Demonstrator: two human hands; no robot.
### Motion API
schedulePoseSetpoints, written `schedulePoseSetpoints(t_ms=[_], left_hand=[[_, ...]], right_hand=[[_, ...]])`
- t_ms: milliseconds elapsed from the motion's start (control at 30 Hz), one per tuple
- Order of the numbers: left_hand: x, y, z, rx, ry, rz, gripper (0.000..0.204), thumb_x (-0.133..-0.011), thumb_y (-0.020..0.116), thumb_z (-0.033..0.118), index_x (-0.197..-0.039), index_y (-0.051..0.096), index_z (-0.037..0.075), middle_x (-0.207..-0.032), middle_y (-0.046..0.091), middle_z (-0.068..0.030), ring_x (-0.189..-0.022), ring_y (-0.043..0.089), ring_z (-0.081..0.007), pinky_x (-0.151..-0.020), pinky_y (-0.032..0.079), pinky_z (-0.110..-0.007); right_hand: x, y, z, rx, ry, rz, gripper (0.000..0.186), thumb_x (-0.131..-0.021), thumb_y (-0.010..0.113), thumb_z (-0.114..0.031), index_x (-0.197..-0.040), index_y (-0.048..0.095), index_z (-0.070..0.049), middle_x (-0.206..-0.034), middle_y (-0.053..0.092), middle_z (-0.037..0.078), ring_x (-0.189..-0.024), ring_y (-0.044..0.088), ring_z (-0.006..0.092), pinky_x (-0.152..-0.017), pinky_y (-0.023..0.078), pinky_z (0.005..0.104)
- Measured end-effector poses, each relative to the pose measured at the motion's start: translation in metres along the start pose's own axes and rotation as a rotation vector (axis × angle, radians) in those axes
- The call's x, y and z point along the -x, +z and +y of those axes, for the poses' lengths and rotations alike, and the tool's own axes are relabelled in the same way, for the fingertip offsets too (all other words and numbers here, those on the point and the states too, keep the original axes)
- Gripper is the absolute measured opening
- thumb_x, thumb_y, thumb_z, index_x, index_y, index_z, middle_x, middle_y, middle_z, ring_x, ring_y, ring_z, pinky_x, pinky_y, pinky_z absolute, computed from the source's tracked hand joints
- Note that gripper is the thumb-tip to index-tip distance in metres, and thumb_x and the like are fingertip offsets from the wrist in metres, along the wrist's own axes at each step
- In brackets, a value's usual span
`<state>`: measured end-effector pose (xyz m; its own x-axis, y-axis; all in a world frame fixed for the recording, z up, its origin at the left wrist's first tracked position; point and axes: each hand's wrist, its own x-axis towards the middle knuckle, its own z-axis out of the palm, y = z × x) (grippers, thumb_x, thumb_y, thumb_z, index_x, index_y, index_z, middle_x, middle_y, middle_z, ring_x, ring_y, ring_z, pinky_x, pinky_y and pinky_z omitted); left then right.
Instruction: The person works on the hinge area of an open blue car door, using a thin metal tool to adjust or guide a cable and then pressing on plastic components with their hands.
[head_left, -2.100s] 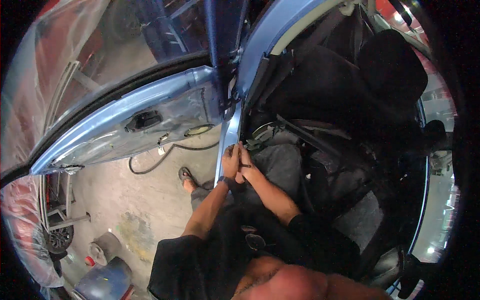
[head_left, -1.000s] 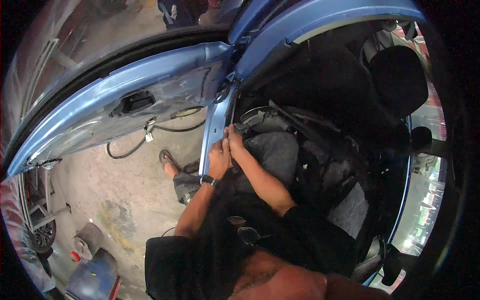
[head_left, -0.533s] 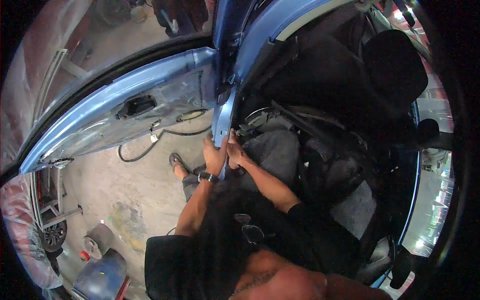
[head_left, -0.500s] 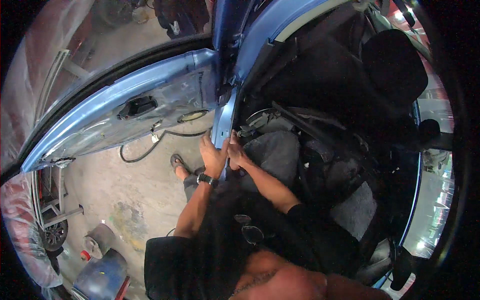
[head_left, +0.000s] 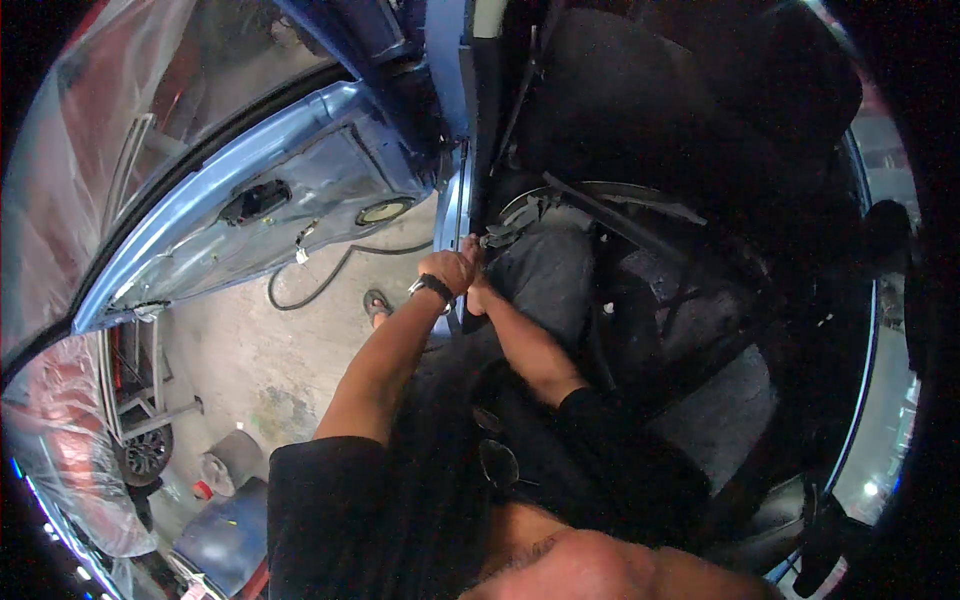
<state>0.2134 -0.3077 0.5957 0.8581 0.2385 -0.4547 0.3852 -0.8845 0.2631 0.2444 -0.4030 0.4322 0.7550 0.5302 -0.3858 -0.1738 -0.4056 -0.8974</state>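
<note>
A narrow light-blue door pillar edge (head_left: pixel 452 215) is seen running nearly upright, just a bit tilted, between the open door at 9 o'clock and the dark cabin at 3 o'clock. Its paint looks glossy, with a pale highlight along the middle. The lower end is covered by the left hand (head_left: pixel 450 270), which is pressed against it with a dark watch strapped at the wrist. The right hand (head_left: pixel 478 296) is tucked just beside it at 4 o'clock, touching the same edge lower down. What exactly is pinched there can't be made out. A grey strap-like part (head_left: pixel 510 225) sits right by the pillar at 2 o'clock of the hands.
</note>
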Motion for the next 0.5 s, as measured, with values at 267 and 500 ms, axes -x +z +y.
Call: schedulePoseSetpoints(t_ms=[267, 500], left_hand=[[-0.02, 0.011, -0.022, -0.194, -0.011, -0.209, 0.034, -0.09, 0.048, 0.035, -0.105, 0.066, 0.01, -0.102, 0.068, -0.0125, -0.094, 0.066, -0.0298, -0.076, 0.053, -0.042], [-0.032, 0.024, -0.022, -0.214, -0.126, -0.243, 0.036, -0.084, 0.057, 0.04, -0.099, 0.07, 0.011, -0.106, 0.067, -0.0121, -0.098, 0.065, -0.0276, -0.08, 0.053, -0.039]], right_hand=[[-0.006, 0.002, -0.003, -0.078, 0.061, 0.05, 0.074, -0.092, 0.048, -0.042, -0.142, 0.021, 0.005, -0.143, 0.032, 0.024, -0.137, 0.024, 0.0324, -0.113, 0.018, 0.0385], [-0.01, 0.007, -0.004, -0.121, 0.11, 0.064, 0.073, -0.091, 0.049, -0.041, -0.142, 0.022, 0.004, -0.144, 0.03, 0.023, -0.137, 0.024, 0.031, -0.113, 0.017, 0.0383]])
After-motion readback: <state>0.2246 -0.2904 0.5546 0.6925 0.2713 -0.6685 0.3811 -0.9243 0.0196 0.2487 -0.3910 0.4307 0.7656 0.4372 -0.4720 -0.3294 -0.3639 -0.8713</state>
